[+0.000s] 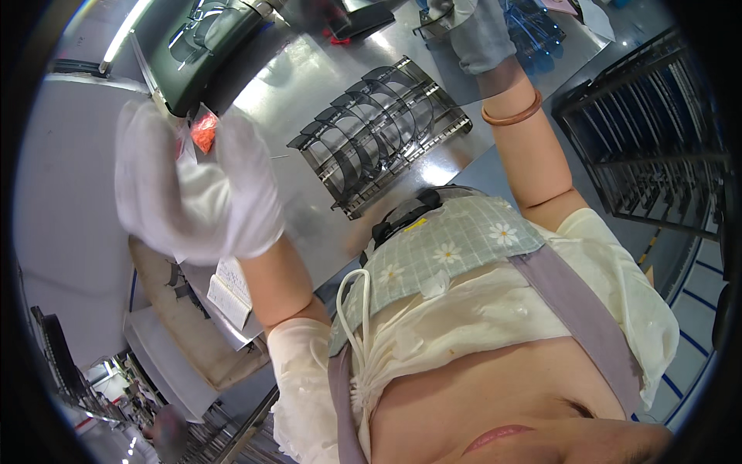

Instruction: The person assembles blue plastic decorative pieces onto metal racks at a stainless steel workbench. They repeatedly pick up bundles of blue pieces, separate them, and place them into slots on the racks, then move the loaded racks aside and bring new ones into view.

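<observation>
My left hand point(202, 189), in a white glove, is raised at the left and smeared by motion. Its thumb and fingers are spread apart in a curve. Beyond the gap between them shows a small bag of orange-red bits point(204, 131); I see no grip on it. At the far right, my right hand point(481, 42), in a greyish glove, is closed at the edge of a smoky translucent sheet point(464, 81); its fingertips are partly cut off by the upper edge. Between the hands, a metal rack point(352, 203) on the table holds several curved dark lenses point(352, 166) upright in a row.
A dark green box-like unit point(202, 58) stands at the far left. Blue translucent pieces point(533, 35) lie beyond my right hand. A black slatted rack point(649, 131) stands to the right of the metal table point(297, 185). An open notebook point(230, 294) lies near my left forearm.
</observation>
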Motion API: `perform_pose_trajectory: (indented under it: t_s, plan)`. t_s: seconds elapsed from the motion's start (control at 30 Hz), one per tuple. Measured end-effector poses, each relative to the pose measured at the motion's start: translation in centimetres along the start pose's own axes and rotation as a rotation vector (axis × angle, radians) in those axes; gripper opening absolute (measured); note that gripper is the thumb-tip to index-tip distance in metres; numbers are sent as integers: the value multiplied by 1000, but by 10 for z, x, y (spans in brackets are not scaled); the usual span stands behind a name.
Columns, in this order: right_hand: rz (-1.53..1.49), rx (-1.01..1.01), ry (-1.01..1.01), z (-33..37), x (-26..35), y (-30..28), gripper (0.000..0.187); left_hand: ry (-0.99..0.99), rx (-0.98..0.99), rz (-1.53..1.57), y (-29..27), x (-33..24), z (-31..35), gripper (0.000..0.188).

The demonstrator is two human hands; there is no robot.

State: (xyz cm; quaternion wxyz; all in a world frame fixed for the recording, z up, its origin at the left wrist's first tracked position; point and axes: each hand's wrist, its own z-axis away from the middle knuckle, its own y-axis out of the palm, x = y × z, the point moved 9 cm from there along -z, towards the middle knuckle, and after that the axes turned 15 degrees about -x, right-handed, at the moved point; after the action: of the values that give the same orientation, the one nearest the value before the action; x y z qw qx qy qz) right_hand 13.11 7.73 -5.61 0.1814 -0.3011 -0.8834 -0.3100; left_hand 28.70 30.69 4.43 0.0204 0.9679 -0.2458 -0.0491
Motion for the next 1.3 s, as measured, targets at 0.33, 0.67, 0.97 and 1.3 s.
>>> perform_pose_trajectory:
  t_s: [0.33,0.67,0.97,1.3]
  plan:
    - [1158,421,-91,58,-26,38,43,-754,96,82,67,90,99,30]
    - [952,160,1153,171,-101,-123,75,-922,-473,434,-155,205,119,45]
    - [1236,390,1127,159,-104,-111,68,-1470,-1093,314,-429,264,361,22]
    - [1601,540,-157,84,-67,-19,72,-2136,-554,-369,-388,146,444,101]
